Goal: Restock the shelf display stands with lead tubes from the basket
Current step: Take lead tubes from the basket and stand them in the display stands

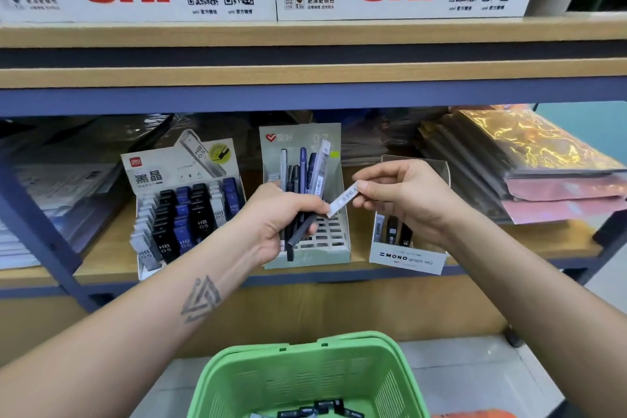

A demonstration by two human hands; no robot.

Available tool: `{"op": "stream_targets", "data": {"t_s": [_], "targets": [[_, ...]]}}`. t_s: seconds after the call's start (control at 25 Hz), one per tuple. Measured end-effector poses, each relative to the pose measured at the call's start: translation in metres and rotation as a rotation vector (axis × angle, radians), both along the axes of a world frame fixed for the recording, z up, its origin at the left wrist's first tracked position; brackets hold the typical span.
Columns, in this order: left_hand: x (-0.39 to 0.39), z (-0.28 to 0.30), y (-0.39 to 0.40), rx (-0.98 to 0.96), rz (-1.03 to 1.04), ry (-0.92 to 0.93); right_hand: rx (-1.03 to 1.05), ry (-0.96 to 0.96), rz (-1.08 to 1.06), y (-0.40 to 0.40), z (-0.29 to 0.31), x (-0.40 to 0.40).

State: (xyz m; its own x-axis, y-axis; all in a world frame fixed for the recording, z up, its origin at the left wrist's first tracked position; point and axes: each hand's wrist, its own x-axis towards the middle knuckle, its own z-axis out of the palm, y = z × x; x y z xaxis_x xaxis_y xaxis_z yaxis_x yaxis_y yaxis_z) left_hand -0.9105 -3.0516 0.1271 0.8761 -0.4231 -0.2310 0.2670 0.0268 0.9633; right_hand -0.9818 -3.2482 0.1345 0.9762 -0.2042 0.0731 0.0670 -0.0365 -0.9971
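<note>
Behind left hand [271, 224], bundled lead tubes [302, 180], lower ends hidden

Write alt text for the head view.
The left hand grips a bundle of lead tubes while the right hand pinches a white tube, before three shelf display stands. A green basket sits below.

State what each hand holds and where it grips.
Left hand grips a bunch of lead tubes near their lower ends; right hand pinches a white tube's upper end.
</note>
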Motion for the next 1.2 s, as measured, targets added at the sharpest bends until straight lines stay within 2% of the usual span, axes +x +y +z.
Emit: {"op": "stream_targets", "data": {"t_s": [0.2, 0.48, 0.6, 0.68, 1.2], "targets": [[-0.003, -0.011, -0.021, -0.004, -0.060, 0.011, -0.116, -0.033, -0.155, -0.026, -0.004, -0.021], [-0.010, -0.014, -0.033, 0.018, -0.101, -0.006, -0.609, 0.013, -0.356, -0.075, -0.002, -0.041], [-0.011, -0.018, -0.035, 0.041, -0.116, -0.004, -0.900, 0.095, -0.374, -0.087, -0.007, -0.044], [-0.011, -0.022, -0.039, 0.059, -0.123, -0.002, -1.023, 0.138, -0.365, -0.087, -0.016, -0.041], [-0.018, -0.028, -0.045, 0.072, -0.186, 0.007, -1.274, 0.125, -0.345, -0.077, -0.067, -0.024]]}}
